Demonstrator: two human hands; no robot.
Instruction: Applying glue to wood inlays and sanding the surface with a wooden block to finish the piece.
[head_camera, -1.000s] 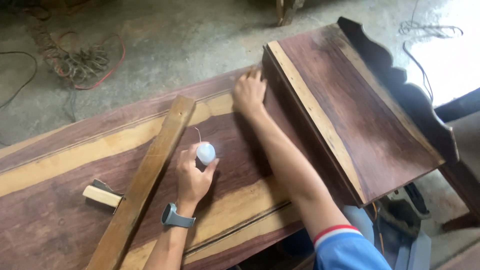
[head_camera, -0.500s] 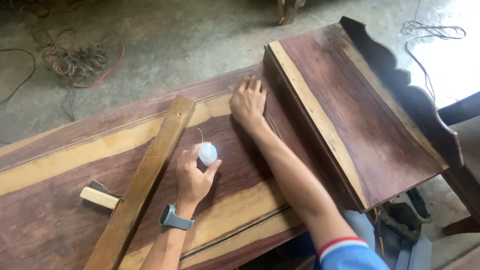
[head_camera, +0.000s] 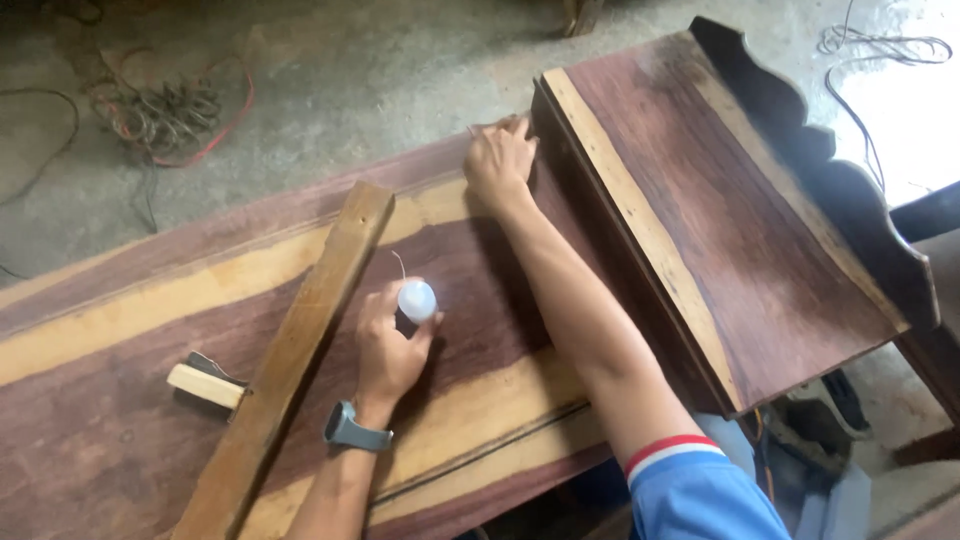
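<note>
Bare concrete floor (head_camera: 330, 90) runs behind the work, with a tangle of wires (head_camera: 160, 115) lying on it at the upper left. Across the view lies a long dark wooden board (head_camera: 480, 300) with pale streaks, and a second, wider panel (head_camera: 740, 220) with a scalloped back edge rests against its right end. The left hand (head_camera: 388, 345), with a grey watch (head_camera: 352, 432) on the wrist, is clenched around a small white bottle (head_camera: 417, 299), held just above the middle of the board, with a thin thread-like wisp rising beside it. The right hand (head_camera: 500, 160) lies flat with fingers spread at the board's far edge, touching the seam where the wider panel meets it. A narrow wooden strip (head_camera: 290, 350) lies slantwise over the board just left of the bottle, and a small pale block (head_camera: 205, 385) sits beside it. Since half a second ago the right hand has slid further up toward the far edge, while the left hand stays put with the bottle.
</note>
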